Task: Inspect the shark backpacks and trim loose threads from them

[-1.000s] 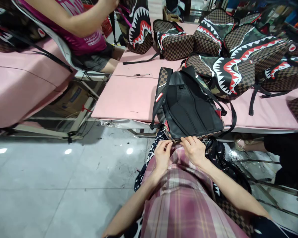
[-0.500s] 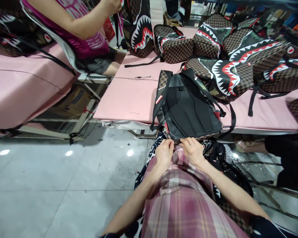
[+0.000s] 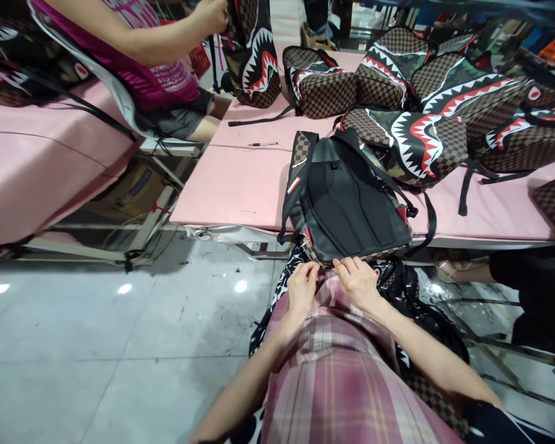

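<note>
At the curled fingers (image 3: 339, 266) of the left hand (image 3: 302, 287) and right hand (image 3: 358, 282), their exact grip too small to tell, the lower edge of the backpack (image 3: 346, 197), overhanging the worktop (image 3: 231, 191), is best steadied between both hands.

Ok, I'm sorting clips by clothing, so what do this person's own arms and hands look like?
The left hand and right hand are gloveless, and the forearms bare. A dark sleeve with white markings ends near the right elbow; the left arm runs out of frame.
</note>
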A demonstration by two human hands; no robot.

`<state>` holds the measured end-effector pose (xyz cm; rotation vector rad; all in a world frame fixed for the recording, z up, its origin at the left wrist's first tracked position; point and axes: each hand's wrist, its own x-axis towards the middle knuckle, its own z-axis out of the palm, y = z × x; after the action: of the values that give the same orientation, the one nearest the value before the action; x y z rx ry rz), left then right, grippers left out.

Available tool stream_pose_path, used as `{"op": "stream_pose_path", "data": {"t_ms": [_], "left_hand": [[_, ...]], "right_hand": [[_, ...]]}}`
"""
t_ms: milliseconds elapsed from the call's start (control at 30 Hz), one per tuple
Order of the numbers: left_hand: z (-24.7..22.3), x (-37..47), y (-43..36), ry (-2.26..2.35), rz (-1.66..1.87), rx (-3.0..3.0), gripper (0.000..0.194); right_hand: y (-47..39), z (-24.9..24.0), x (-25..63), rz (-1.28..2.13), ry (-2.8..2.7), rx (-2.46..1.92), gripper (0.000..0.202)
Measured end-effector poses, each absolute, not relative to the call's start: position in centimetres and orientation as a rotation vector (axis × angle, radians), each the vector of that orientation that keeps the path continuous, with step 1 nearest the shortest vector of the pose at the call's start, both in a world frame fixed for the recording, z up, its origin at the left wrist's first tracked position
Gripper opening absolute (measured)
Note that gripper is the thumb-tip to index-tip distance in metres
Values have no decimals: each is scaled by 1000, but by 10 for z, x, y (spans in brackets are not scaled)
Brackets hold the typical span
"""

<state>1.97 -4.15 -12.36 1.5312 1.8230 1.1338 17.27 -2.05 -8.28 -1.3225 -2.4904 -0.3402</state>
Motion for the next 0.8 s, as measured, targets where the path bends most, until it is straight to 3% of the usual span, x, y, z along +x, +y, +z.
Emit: {"op": "stream_pose_path", "data": {"t_ms": [400,800], "left_hand": [[-122,20,-44,1933,1060,1984,19],[-114,28,-34,1975,961,1818,16]], "right_hand": [[-22,-82,174,-348,-2542,-1310,23],[-6,-51,168,-339,-2780,-1204,16]]}}
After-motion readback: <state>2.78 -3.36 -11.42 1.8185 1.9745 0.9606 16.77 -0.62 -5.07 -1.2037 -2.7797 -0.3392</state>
